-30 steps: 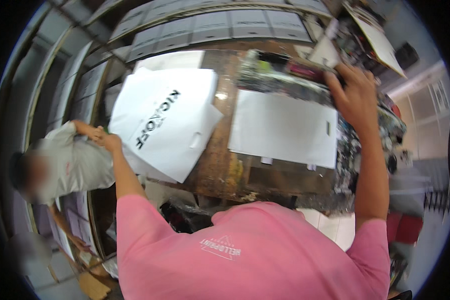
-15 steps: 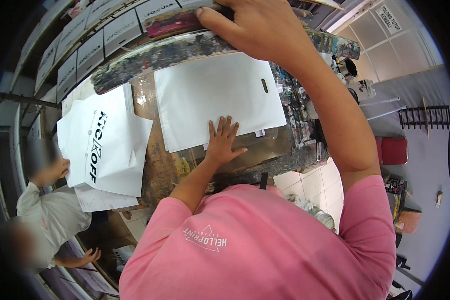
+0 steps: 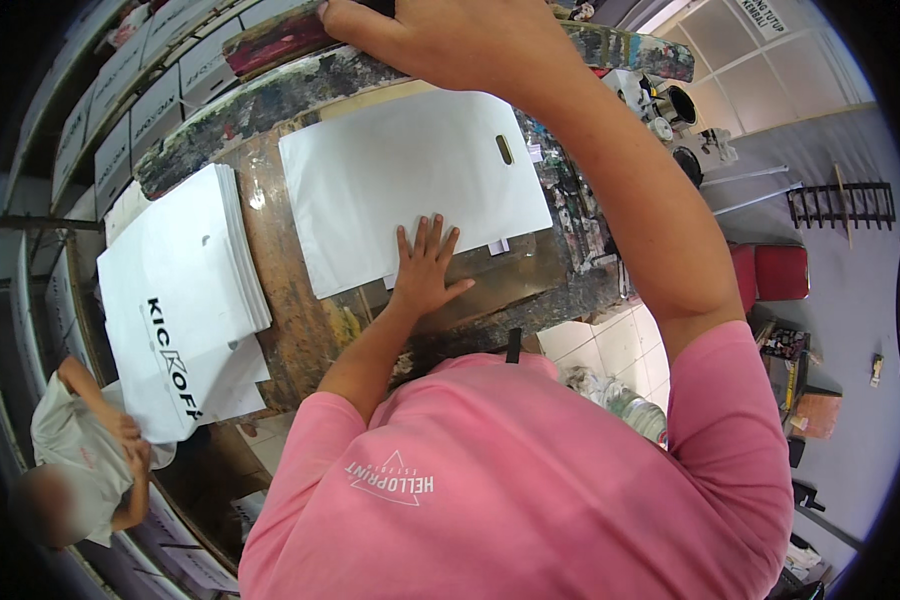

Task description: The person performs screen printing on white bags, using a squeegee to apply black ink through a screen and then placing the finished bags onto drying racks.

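Note:
A plain white bag (image 3: 370,190) with a punched handle slot lies flat on the stained worktable. My left hand (image 3: 430,265) rests palm-down on its near edge, fingers spread. Beyond the bag, my right hand (image 3: 460,45) is closed at a paint-stained reddish bar (image 3: 270,40), with its fingertips cut off by the upper edge of the view. A long paint-crusted frame rail (image 3: 270,115) runs across just beneath that hand. To the left, a stack of white bags (image 3: 190,250) has a black-printed one on top.
A co-worker (image 3: 80,435) in a white shirt stands at the left, hands at the stack's near corner. Shelves hold several printed white boxes (image 3: 155,115). Tins (image 3: 675,105) stand at the far right of the table (image 3: 300,345). A red chair (image 3: 780,272) is by the right wall.
The co-worker's top printed bag has shifted nearer and now lies straighter on the stack; the co-worker has drawn back. The whole view has shifted slightly. My left hand stays on the plain bag.

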Demonstrator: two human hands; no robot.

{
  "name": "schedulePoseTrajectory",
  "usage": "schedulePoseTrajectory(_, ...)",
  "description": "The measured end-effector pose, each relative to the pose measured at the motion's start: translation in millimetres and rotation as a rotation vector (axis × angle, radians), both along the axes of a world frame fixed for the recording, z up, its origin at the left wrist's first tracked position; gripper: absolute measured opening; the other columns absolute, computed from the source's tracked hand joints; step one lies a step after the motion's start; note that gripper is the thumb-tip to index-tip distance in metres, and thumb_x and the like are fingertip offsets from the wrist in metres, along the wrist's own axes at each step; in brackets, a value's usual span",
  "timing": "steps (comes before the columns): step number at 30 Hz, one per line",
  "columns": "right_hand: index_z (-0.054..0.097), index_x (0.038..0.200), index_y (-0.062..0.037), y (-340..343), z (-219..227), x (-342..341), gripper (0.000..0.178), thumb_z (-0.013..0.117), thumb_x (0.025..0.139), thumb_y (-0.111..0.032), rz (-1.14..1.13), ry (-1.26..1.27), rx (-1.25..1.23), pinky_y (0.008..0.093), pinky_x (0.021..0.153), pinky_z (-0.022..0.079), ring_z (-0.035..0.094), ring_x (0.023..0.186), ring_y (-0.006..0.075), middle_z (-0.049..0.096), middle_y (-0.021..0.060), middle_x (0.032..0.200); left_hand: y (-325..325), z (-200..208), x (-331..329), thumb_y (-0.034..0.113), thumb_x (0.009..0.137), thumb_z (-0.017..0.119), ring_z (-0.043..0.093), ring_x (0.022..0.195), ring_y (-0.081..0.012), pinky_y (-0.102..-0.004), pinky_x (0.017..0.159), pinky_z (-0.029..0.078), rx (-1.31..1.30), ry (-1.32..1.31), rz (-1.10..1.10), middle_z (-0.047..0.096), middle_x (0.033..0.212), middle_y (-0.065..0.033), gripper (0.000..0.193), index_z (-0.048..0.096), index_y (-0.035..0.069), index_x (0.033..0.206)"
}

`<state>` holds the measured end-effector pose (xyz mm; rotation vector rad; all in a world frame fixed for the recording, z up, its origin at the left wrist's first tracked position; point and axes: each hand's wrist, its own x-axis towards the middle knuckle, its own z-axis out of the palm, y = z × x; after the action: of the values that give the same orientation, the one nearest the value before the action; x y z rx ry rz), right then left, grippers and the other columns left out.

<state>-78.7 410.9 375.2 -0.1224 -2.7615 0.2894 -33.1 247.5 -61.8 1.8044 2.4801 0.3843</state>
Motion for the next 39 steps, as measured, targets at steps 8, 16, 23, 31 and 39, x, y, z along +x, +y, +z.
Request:
schedulePoseTrajectory(8, 0.069, 0.085, -0.0001, 7.0, -12.5, -7.9, 0.054, 0.043, 0.098, -0.045, -0.067, -0.068, 0.024, 0.0504, 0.1, 0.044, 0.066, 0.085, 0.0317, 0.071, 0.0199, 0.085, 2.7, 1.1, 3.4, 0.081, 0.091, 0.051, 0.013, 0.161, -0.0459, -0.0752, 0.123, 0.008, -0.024, 0.006, 0.001, 0.018, 0.174, -0.025, 0.107, 0.03, 0.009, 0.167)
schedulePoseTrajectory(16, 0.069, 0.091, 0.0, -10.8, -0.8, 2.7, 0.05, 0.046, 0.098, -0.043, -0.026, -0.102, -0.06, 0.0499, 0.101, 0.043, 0.068, 0.088, 0.0339, 0.071, 0.0193, 0.086, -3.2, 38.8, 1.9, 0.079, 0.091, 0.055, 0.02, 0.16, -0.0437, -0.0716, 0.124, 0.012, 0.047, -0.004, 0.164, 0.024, 0.172, -0.0234, 0.105, 0.033, 0.008, 0.166)
schedulePoseTrajectory(23, 0.067, 0.122, 0.0011, 0.8, -97.1, 26.9, 0.061, 0.059, 0.097, -0.054, 0.027, 0.288, 0.143, 0.049, 0.09, 0.043, 0.067, 0.091, 0.0358, 0.072, 0.0168, 0.093, -87.8, 227.9, -30.7, 0.088, 0.093, 0.044, 0.043, 0.149, -0.0404, -0.0534, 0.128, 0.03, 1.274, -1.362, 0.145, 0.041, 0.16, -0.0278, 0.115, 0.018, 0.003, 0.166)
schedulePoseTrajectory(31, 0.064, 0.136, -0.0203, 2.4, -269.0, 88.5, 0.042, 0.071, 0.096, -0.03, 0.319, -0.274, -0.107, 0.0491, 0.095, 0.047, 0.062, 0.11, 0.0337, 0.068, 0.0097, 0.118, -157.3, 135.6, 25.5, 0.099, 0.085, 0.035, 0.039, 0.147, -0.0435, -0.0548, 0.119, 0.04, 1.039, -2.008, 0.982, 0.032, 0.16, -0.0301, 0.131, 0.009, -0.001, 0.166)
schedulePoseTrajectory(39, 0.063, 0.134, -0.0231, 109.1, -361.9, -117.8, 0.035, 0.064, 0.101, -0.033, 0.177, -0.088, 0.161, 0.0509, 0.097, 0.044, 0.064, 0.11, 0.0299, 0.07, 0.0057, 0.115, -154.7, 45.4, 28.9, 0.101, 0.08, 0.039, 0.022, 0.156, -0.0505, -0.056, 0.124, 0.033, 0.89, -2.055, 1.294, 0.005, 0.167, -0.0383, 0.147, -0.012, -0.01, 0.162)
